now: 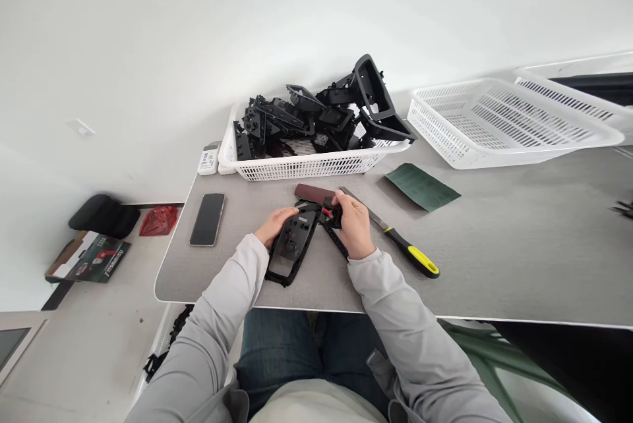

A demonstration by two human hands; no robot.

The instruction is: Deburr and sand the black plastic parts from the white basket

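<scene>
My left hand (275, 225) grips the upper left edge of a black plastic panel (295, 242), which is long and rounded with a smooth middle. The panel lies tilted over the table near its front edge. Beside the panel's upper right end, my right hand (355, 225) is closed on a small black piece (336, 216) with a bit of red showing. Its exact kind is partly hidden by my fingers. Just behind both hands lies a reddish-brown sandpaper strip (312, 193). A file (414, 257) with a black and yellow handle rests to the right of my right hand.
A white basket (306, 166) heaped with black plastic parts stands at the back, with another white basket (459, 159) to its right. A green sheet (422, 187) lies right of centre, and a phone (207, 219) lies left. The table's front edge is close to my body.
</scene>
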